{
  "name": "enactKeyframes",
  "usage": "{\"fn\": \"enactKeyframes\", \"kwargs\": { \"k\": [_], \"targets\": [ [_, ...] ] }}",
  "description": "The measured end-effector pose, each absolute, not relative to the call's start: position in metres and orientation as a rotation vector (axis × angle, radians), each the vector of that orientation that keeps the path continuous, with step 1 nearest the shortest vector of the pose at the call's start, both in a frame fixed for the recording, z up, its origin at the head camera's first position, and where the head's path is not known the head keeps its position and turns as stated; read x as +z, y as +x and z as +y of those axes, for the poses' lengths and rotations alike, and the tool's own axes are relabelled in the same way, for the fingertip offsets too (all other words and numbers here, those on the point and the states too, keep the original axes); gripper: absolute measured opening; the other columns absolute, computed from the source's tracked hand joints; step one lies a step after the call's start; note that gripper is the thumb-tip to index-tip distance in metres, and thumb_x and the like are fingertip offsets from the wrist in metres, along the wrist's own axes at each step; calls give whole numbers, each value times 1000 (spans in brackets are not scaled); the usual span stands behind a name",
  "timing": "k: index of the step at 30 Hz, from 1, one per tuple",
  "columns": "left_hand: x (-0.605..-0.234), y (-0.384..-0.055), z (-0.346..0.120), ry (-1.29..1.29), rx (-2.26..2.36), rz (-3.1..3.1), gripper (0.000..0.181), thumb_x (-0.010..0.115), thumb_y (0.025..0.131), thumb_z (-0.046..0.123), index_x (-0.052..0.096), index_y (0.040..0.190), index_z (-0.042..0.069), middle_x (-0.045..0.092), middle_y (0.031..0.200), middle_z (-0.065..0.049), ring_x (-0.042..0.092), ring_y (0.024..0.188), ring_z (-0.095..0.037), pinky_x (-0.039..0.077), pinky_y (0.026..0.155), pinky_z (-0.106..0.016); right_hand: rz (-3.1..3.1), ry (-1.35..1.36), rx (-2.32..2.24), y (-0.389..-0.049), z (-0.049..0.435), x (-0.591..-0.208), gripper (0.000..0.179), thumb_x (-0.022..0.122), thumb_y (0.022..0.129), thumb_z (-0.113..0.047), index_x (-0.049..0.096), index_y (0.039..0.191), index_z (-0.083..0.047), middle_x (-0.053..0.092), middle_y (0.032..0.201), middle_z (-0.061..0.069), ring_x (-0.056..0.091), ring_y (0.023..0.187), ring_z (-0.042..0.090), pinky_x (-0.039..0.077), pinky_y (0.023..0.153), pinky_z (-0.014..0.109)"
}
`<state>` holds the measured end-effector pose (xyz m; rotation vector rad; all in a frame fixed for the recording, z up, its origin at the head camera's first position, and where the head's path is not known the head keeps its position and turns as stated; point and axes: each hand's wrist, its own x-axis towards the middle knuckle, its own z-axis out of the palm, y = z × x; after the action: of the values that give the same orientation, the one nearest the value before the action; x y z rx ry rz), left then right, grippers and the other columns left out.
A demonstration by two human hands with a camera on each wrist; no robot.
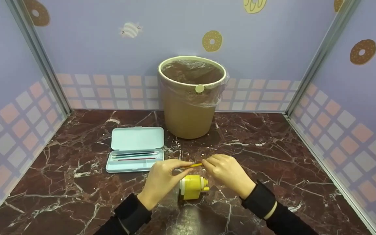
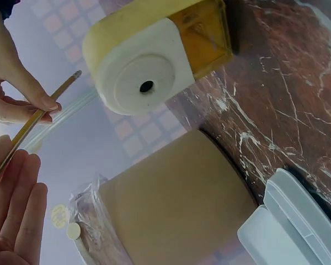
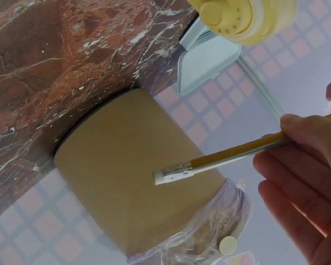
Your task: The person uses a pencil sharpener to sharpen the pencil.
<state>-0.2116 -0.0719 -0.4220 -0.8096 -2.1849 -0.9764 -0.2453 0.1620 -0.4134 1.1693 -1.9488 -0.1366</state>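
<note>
Both hands hold a yellow pencil (image 1: 196, 165) above a yellow pencil sharpener (image 1: 192, 187). My left hand (image 1: 163, 178) has its thumb and fingers on the pencil's left end. My right hand (image 1: 225, 173) pinches the pencil farther right. The white eraser end of the pencil (image 3: 209, 160) juts out past the right hand's fingertips. In the left wrist view, the sharpener (image 2: 149, 61) shows a white face with a round dark hole and an amber shavings drawer. The pencil's tip is partly hidden at the left hand.
An open light-blue pencil case (image 1: 137, 138) lies left of the hands, with several pencils (image 1: 135, 155) inside. Behind them stands a tan trash bin (image 1: 189, 114) lined with a clear bag. The dark red marble tabletop (image 1: 77, 195) is bordered by patterned walls.
</note>
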Motion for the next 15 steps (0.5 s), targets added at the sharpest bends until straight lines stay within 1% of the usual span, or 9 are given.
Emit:
{"fn": "enactKeyframes", "kwargs": {
  "k": [9,15],
  "targets": [
    [-425,-214,-75,-802,-1034,-2160,21,84,78,3,81,96,12,82,92,-3,77,80,-14,61,76,-23,-1961,1159,-88,-245,162,-414,30,86,70,-7,78,99,-7,77,86,0,73,79,13,61,82,27],
    [-429,-217,-79,-758,-1188,-2103,22,84,76,0,81,94,12,81,90,-3,77,76,-16,61,74,-22,-1953,1125,89,-247,168,-418,32,89,72,-13,79,101,-7,80,92,2,76,83,16,62,79,27]
  ]
}}
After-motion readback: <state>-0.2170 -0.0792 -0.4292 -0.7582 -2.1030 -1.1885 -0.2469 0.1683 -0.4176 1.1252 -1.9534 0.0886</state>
